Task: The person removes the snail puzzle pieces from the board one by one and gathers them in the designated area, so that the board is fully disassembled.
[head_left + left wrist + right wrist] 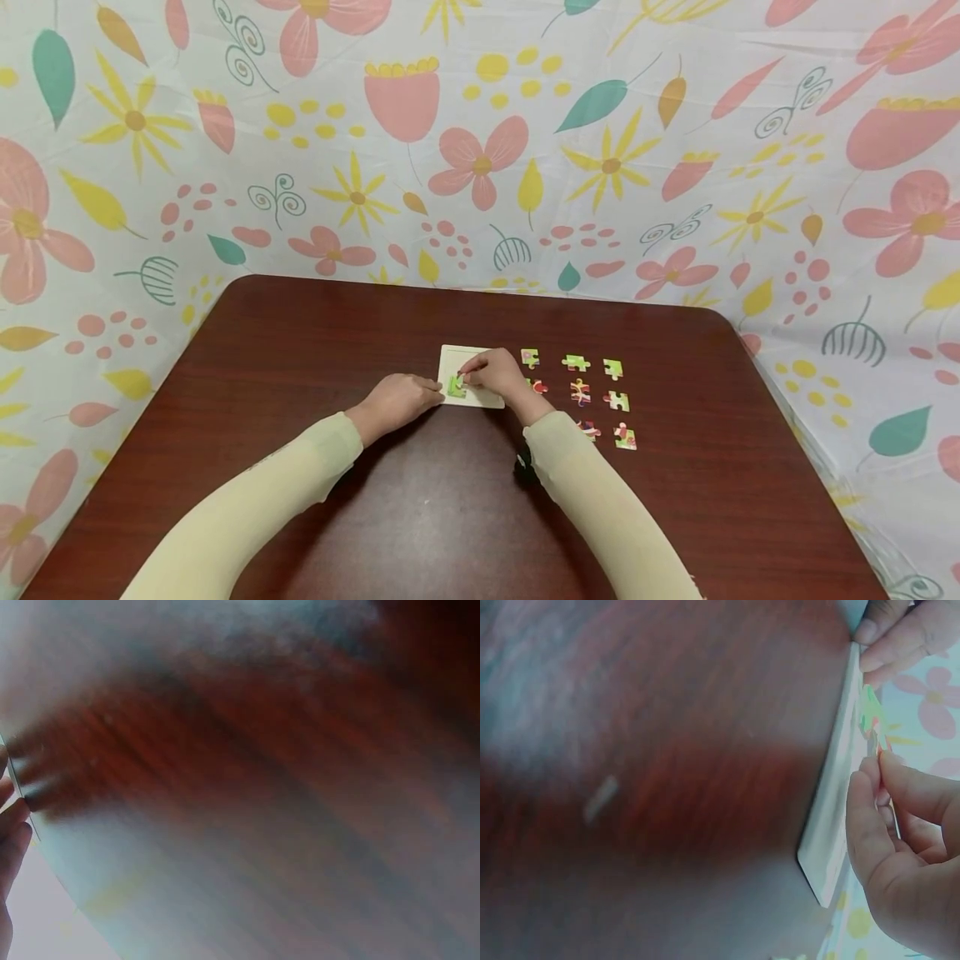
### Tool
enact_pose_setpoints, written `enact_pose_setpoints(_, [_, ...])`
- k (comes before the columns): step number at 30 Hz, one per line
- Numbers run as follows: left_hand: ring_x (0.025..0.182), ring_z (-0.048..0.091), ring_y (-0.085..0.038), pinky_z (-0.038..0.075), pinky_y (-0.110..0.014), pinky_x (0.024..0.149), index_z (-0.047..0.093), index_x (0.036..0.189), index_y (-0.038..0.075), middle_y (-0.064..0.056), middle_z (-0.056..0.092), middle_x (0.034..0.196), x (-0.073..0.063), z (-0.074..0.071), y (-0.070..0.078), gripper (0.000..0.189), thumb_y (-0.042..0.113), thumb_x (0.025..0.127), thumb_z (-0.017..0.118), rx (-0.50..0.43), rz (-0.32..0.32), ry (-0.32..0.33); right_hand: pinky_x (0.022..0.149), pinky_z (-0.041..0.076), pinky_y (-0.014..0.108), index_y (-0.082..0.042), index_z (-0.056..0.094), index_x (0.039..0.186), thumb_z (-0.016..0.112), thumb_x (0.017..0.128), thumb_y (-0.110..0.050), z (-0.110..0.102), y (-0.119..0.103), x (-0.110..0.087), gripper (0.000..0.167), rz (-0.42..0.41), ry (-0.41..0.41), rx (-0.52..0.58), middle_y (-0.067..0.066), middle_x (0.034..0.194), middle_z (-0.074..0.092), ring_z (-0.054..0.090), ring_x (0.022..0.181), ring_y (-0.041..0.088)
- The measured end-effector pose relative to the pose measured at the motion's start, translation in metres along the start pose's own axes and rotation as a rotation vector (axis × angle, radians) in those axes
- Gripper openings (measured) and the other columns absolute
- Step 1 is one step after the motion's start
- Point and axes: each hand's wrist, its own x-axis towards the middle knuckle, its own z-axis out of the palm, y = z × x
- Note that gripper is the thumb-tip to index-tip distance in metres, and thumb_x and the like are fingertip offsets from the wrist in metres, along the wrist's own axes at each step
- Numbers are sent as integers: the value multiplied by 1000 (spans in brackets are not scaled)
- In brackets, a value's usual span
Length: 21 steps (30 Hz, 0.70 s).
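Observation:
A small cream puzzle board (480,353) with a raised border lies on the table. My left hand (397,398) holds its left edge near the lower corner; in the right wrist view the thumb and fingers of that left hand (907,637) meet at the board's end. A green puzzle piece (454,388) lies in the lower left of the board. Above it, my right hand (497,372) pinches a puzzle piece between thumb and fingertips. The right wrist view shows my right hand (900,832) close over the board (832,817), the pinched piece mostly hidden.
Right of the board lie several loose puzzle pieces in rows, among them a green one (612,368), a red and blue one (581,392) and a red and green one (625,437). My right forearm partly covers the nearer pieces. A flowered cloth (480,167) hangs behind the dark table (337,325).

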Motion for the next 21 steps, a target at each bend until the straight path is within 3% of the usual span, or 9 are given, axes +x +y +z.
enact_pose_setpoints(8, [97, 78, -15, 62, -30, 76, 81, 104, 18, -3, 80, 111, 1, 2, -1, 16, 12, 93, 71, -31, -14, 18, 83, 63, 31, 1, 78, 106, 69, 95, -4, -23, -2, -8, 15, -10, -77, 41, 17, 107, 75, 74, 92, 23])
enact_pose_setpoints(12, [96, 78, -16, 62, -30, 77, 81, 102, 17, -3, 80, 109, 1, 4, -1, 15, 11, 94, 70, -56, -20, 40, 88, 63, 37, 2, 77, 107, 68, 96, -5, -38, -1, -15, 16, -34, -83, 33, 19, 110, 74, 74, 93, 23])
enact_pose_setpoints(15, [96, 78, -17, 63, -31, 78, 82, 102, 16, -4, 80, 110, 0, 3, 0, 15, 12, 95, 69, -81, -42, 42, 82, 61, 36, 1, 76, 108, 68, 97, -8, -51, 1, -23, 16, -44, -83, 5, 17, 112, 74, 71, 90, 19])
enact_pose_setpoints(18, [97, 78, -17, 63, -31, 80, 82, 103, 16, -5, 80, 112, -1, 2, 1, 16, 13, 97, 68, -99, -59, 36, 67, 53, 34, -2, 77, 108, 68, 98, -10, -62, 5, -31, 16, -39, -79, -22, 16, 111, 74, 66, 82, 23])
enact_pose_setpoints(21, [98, 78, -18, 63, -31, 80, 82, 103, 16, -5, 80, 112, -2, 2, 1, 16, 13, 97, 68, -102, -64, 36, 64, 49, 35, -1, 76, 109, 67, 99, -10, -71, 11, -38, 17, -40, -84, -28, 18, 116, 73, 62, 79, 26])
